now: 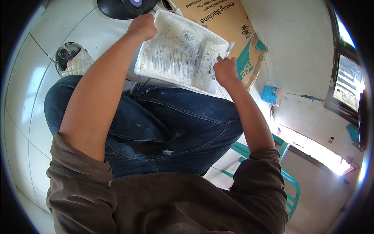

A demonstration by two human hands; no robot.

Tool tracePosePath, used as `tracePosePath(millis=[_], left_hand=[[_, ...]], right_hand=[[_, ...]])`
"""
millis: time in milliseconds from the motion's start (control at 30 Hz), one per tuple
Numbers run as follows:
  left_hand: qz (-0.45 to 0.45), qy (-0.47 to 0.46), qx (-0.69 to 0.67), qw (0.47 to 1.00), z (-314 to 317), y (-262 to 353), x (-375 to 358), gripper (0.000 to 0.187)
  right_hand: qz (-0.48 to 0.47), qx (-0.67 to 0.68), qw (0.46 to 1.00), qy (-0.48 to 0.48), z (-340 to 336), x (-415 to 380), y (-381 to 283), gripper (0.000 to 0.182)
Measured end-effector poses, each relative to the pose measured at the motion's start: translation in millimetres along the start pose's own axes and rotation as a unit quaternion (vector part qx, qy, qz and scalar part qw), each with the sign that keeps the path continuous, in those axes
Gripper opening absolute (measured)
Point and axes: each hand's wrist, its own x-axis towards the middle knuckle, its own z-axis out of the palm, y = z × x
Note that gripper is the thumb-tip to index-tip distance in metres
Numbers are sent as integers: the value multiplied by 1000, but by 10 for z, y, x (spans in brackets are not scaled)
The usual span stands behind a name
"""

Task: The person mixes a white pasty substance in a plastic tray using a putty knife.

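Observation:
A white paint roller tray (171,50) with a ribbed slope, smeared with white and grey paint, is tilted in front of my crossed legs. My left hand (143,27) is closed around its upper left rim. At the tray's right end, my right hand (226,71) has its fingers curled beside the deep well, where the paint is cracked and flaking (207,62). A small flat greyish piece (231,46) sticks up just above those fingers; I cannot tell whether the right hand holds it.
Flattened washing machine cardboard (218,17) lies behind the tray. A black round object (126,7) is at the top, and a paint-stained container with a quilted cloth (74,60) stands left. To the right are a blue tin (271,95) and a green chair (290,191).

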Motion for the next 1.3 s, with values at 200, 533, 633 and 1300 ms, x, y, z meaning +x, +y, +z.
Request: tracePosePath(millis=[200,533,633,1300], left_hand=[[-14,-15,0,1000,-61,37,-81,43],[-5,-20,20,1000,-89,41,-71,39],[8,24,3,1000,32,-35,5,36],[-2,-2,-10,1000,-95,49,-28,34]], right_hand=[[-87,-37,994,-48,58,56,-140,19],[-64,150,982,-97,-29,80,-87,15],[-2,50,998,26,-62,94,4,19],[-48,118,982,-138,-22,102,-217,19]])
